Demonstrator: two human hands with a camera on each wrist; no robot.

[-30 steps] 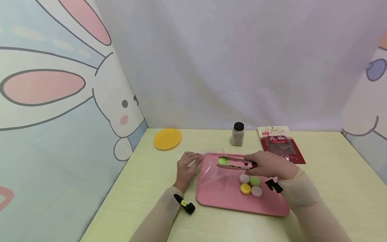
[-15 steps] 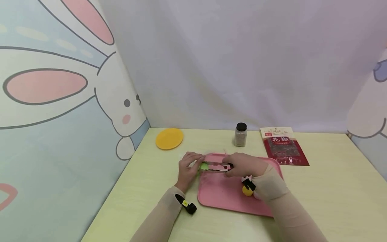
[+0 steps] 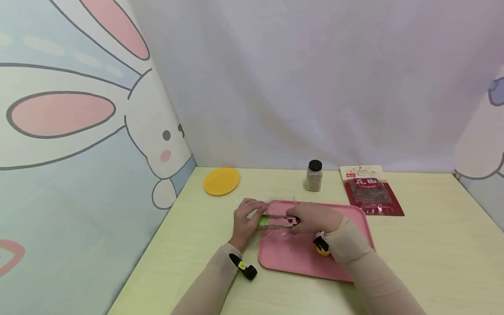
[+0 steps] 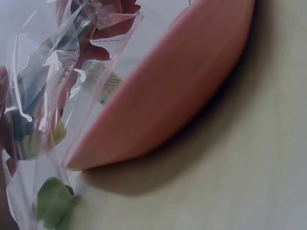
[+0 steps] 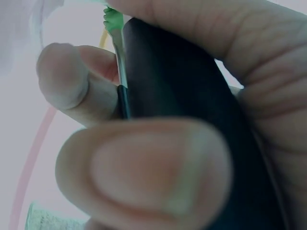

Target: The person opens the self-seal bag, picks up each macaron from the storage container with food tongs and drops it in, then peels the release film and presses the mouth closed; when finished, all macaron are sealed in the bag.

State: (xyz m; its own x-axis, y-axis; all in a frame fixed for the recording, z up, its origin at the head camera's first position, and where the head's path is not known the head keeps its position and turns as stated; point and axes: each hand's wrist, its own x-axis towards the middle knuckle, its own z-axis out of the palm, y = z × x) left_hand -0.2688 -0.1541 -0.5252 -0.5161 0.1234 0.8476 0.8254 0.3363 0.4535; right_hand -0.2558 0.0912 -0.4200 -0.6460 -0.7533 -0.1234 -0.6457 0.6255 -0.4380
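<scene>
Right hand [image 3: 315,216] clenched on black-handled tongs [image 3: 279,225]; green round piece [image 3: 263,221] at the tips, well ahead of the fingers, by left hand [image 3: 245,221].
Left hand pinches clear bag [image 4: 53,67] at the left edge of pink tray [image 3: 287,258]; a green shape shows through the film, can't tell if inside. Tray holds a yellow round piece [image 3: 323,251] toward its near edge, partly under the right wrist. Black-lidded jar [image 3: 314,180] holds pale granules, upright near the worktop's far edge; yellow plate [image 3: 221,181] at the far-left corner.
</scene>
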